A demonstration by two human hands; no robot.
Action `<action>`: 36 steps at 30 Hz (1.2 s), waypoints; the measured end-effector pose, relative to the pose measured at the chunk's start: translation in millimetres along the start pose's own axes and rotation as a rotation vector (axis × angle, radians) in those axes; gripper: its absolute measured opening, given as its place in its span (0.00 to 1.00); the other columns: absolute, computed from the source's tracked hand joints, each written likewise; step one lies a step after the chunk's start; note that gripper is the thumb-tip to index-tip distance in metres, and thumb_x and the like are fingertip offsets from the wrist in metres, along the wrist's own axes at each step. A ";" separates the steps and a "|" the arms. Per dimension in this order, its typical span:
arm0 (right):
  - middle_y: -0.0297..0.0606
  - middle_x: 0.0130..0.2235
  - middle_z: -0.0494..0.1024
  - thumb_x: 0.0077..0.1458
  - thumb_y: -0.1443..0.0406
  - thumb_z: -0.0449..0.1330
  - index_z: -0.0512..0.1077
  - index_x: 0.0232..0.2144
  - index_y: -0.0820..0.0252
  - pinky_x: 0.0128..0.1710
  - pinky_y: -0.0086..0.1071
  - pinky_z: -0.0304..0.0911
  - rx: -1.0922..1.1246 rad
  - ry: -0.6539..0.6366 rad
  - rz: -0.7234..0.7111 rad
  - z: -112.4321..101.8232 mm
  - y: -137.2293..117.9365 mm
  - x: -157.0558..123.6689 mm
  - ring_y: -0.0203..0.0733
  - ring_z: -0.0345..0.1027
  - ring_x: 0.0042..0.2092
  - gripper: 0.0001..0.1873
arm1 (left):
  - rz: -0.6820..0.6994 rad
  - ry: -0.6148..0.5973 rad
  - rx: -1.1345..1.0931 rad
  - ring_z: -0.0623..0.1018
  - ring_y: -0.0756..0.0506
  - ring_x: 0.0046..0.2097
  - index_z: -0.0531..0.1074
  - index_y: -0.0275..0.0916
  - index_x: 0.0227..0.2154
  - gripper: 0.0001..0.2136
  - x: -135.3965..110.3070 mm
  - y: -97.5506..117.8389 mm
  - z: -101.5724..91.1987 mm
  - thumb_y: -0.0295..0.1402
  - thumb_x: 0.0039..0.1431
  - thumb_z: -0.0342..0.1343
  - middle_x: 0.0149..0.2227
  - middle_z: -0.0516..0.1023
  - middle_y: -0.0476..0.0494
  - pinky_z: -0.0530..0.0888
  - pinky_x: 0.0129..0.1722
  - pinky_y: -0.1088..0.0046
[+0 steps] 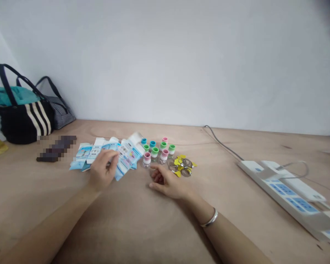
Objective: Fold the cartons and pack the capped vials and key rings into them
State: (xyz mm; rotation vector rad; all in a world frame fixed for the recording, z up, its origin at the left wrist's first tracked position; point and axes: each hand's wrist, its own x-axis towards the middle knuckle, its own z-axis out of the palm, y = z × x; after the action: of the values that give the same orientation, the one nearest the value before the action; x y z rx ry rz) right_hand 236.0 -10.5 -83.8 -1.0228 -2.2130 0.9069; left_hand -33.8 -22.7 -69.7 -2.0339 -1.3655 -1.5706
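Note:
My left hand is closed on a flat blue-and-white carton, lifted off a row of similar flattened cartons on the wooden table. My right hand rests on the table with its fingers loosely curled and nothing in them. It lies just in front of a cluster of several small bottles with pink, green and blue caps. Metal key rings with yellow tags lie right of my right hand's fingers.
Two bags stand at the far left against the wall: a black striped one and a grey one. A dark blurred object lies near them. White power strips with a cable occupy the right side.

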 end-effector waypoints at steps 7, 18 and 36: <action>0.38 0.36 0.73 0.50 0.63 0.63 0.65 0.50 0.61 0.35 0.34 0.65 -0.179 -0.012 0.001 4.9 -4.7 0.5 0.39 0.68 0.35 0.24 | -0.291 0.018 0.225 0.73 0.44 0.38 0.73 0.37 0.37 0.10 12.4 -57.0 -11.8 0.33 0.56 0.50 0.35 0.71 0.42 0.72 0.35 0.70; 0.43 0.40 0.73 0.53 0.64 0.60 0.68 0.43 0.62 0.38 0.35 0.66 -0.376 -0.064 -0.134 3.3 -10.3 -0.1 0.41 0.68 0.38 0.14 | 0.140 0.007 0.169 0.70 0.39 0.51 0.71 0.41 0.40 0.09 -6.8 -12.2 -1.0 0.32 0.54 0.56 0.46 0.70 0.38 0.66 0.54 0.56; 0.50 0.64 0.54 0.63 0.55 0.47 0.55 0.62 0.64 0.63 0.49 0.46 -0.577 -0.171 -0.144 15.4 -3.3 -12.9 0.50 0.46 0.65 0.30 | 0.197 -0.984 -0.089 0.52 0.39 0.66 0.43 0.43 0.65 0.35 -50.7 17.1 12.8 0.50 0.59 0.47 0.66 0.51 0.40 0.52 0.64 0.54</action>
State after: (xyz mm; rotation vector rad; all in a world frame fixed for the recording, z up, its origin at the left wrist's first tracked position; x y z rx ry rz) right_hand 231.3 -27.8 -93.4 -1.0352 -2.7338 0.2960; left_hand -12.0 -50.0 -112.2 -3.0500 -1.2554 -0.5064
